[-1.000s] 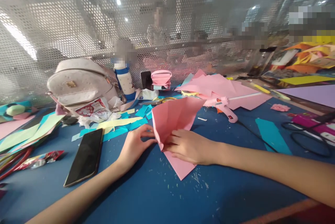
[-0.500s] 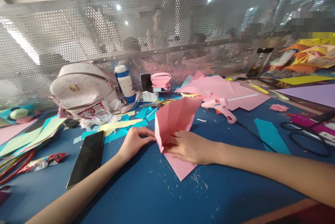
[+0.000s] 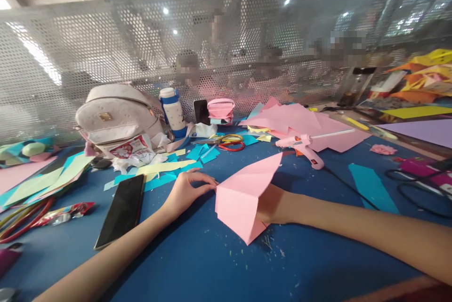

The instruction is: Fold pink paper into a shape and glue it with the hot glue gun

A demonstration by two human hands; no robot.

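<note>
A folded sheet of pink paper [image 3: 238, 201] stands partly raised on the blue table in front of me, its upper flap tilted over toward me. My left hand [image 3: 185, 194] pinches the paper's left edge between thumb and fingertips. My right hand [image 3: 273, 204] reaches in from the right behind the raised flap. The flap covers its fingers, so I cannot see how they are placed. A black phone [image 3: 122, 210] lies beside my left forearm. Beyond my right hand rests a pink glue gun [image 3: 303, 147] with a white glue stick in it.
Scissors [image 3: 229, 142] and blue paper scraps [image 3: 203, 152] lie beyond my left hand. At the back are a white backpack [image 3: 116, 114], a bottle [image 3: 173, 113] and pink sheets [image 3: 300, 121]. The glue gun's cord [image 3: 348, 189] crosses the right side near a purple power strip [image 3: 423, 170].
The paper's raised flap has come down toward me and now covers the right hand's fingers. My left hand keeps its pinch on the left edge. The view has shifted slightly.
</note>
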